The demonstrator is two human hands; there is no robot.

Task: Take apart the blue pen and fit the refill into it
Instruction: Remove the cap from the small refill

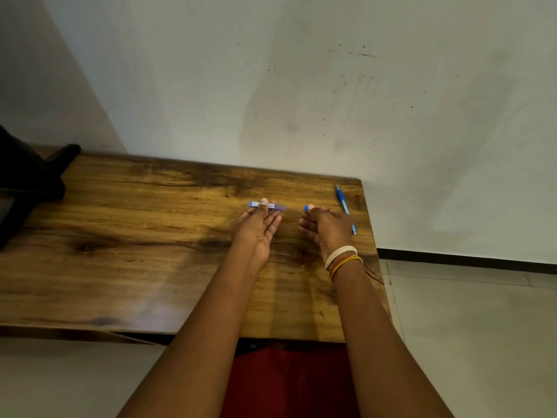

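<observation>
Two hands are over the wooden counter [150, 236]. My left hand [256, 227] pinches a translucent blue pen barrel [266, 205] between thumb and fingertips, holding it level and crosswise. My right hand [327, 227] is curled closed around a small blue piece [305, 208] that shows at the fingertips; what part it is cannot be told. Bangles [342, 258] sit on the right wrist. A second blue pen [345, 206] lies on the counter near its right edge, just beside my right hand.

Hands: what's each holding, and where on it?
Left hand pinches the translucent blue tube near its middle. Right hand grips a small blue cap at its fingertips.
</observation>
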